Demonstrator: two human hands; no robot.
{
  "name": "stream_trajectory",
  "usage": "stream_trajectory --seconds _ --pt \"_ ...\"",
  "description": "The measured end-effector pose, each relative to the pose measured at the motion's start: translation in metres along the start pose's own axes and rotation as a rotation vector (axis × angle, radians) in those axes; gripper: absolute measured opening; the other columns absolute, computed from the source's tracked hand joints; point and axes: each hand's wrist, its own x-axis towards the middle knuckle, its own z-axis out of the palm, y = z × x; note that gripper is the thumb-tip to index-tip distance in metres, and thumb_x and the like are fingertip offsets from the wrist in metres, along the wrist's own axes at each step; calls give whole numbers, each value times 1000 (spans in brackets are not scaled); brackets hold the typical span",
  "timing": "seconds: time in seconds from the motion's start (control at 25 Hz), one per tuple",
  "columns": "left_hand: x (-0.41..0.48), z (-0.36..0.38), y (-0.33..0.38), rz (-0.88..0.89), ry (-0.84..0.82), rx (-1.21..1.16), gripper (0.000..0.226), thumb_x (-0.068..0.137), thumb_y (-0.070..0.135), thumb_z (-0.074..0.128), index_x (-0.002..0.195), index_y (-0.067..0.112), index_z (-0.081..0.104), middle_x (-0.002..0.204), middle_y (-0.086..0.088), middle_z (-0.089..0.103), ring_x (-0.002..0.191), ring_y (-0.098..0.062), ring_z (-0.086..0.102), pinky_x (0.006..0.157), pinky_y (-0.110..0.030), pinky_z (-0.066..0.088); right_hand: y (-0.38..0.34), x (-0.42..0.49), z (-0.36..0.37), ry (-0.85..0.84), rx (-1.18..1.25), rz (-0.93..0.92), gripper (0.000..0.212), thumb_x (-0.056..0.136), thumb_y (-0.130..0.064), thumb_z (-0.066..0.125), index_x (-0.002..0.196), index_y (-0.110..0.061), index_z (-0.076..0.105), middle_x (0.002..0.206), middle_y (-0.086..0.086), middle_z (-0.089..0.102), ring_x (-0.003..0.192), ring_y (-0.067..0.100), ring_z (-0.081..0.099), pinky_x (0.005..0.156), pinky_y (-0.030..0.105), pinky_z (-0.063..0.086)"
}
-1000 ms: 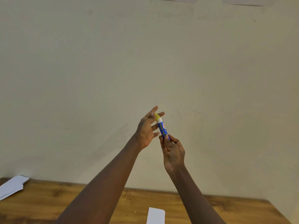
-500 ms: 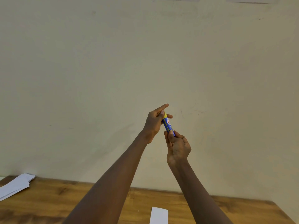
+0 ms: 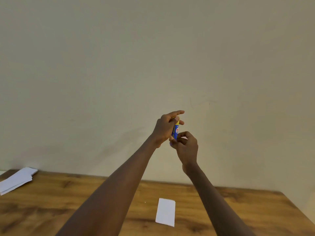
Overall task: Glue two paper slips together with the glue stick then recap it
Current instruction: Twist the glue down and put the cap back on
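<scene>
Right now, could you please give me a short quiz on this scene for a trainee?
1. True or false: the glue stick lies on the table.
2. Of the left hand and the right hand, which holds the glue stick? A) left only B) right only C) both
3. Fill in: the single paper slip lies flat on the ____.
Key: 1 false, it is held up in front of the wall; 2 C, left near the top, right at the base; 3 table.
</scene>
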Motion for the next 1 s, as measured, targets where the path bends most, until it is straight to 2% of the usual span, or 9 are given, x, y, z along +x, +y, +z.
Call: stream_trajectory --seconds 0.12,0.24,0.36,0.44,0.52,0.56,0.68,0.8,1.0 --pt "-21 27 -31 -89 -78 15 36 96 13 37 131 19 45 126 -13 58 118 -24 52 95 -28 41 26 3 -17 -125 -479 -128 19 75 -2 62 92 1 55 82 14 65 74 27 58 67 33 44" --pt "-45 60 -71 -217 -218 -12 59 93 14 46 143 24 16 149 -9 31 135 -27 33 107 -40 33 65 2 -43 -185 -577 -81 10 72 3 60 81 5 57 78 20 67 73 34 61 61 30 42" --pt "-62 67 -119 -352 -247 51 80 88 19 56 144 25 -1 155 -7 15 140 -26 21 111 -39 26 121 6 -83 -129 -647 111 19 70 0 68 84 8 58 85 21 65 77 32 59 66 31 40" --pt "-75 60 -156 -451 -248 123 83 86 20 58 144 25 -2 154 -8 17 133 -23 37 105 -27 33 161 8 -111 -83 -683 219 19 68 4 68 84 9 58 89 26 65 82 36 59 66 31 37" --pt "-90 54 -195 -541 -244 200 85 85 18 59 143 25 -3 151 -8 26 100 -7 56 84 -10 41 199 7 -134 -11 -690 302 21 67 7 69 83 11 57 90 29 64 81 38 58 65 32 36" --pt "-100 52 -213 -586 -242 250 85 85 17 59 143 24 -3 149 -10 31 94 -7 57 82 -13 41 216 4 -142 17 -704 341 23 66 7 70 85 11 57 91 29 64 82 39 58 66 33 37" --pt "-126 54 -261 -723 -235 369 87 84 17 60 143 19 -3 143 -17 40 122 -30 48 98 -32 40 258 -8 -152 54 -746 399 23 65 7 70 85 9 59 89 27 66 83 41 61 71 40 44" --pt "-142 61 -289 -774 -253 406 87 82 17 63 144 20 1 149 -12 32 132 -31 37 106 -37 36 278 -17 -151 107 -726 385 27 66 5 69 92 4 60 87 26 66 79 39 60 74 47 47" --pt "-151 72 -305 -709 -336 541 90 77 30 69 143 24 8 154 -4 18 142 -29 13 114 -44 15 283 -19 -151 88 -732 368 27 69 0 69 94 2 59 87 24 65 73 29 55 69 38 43"
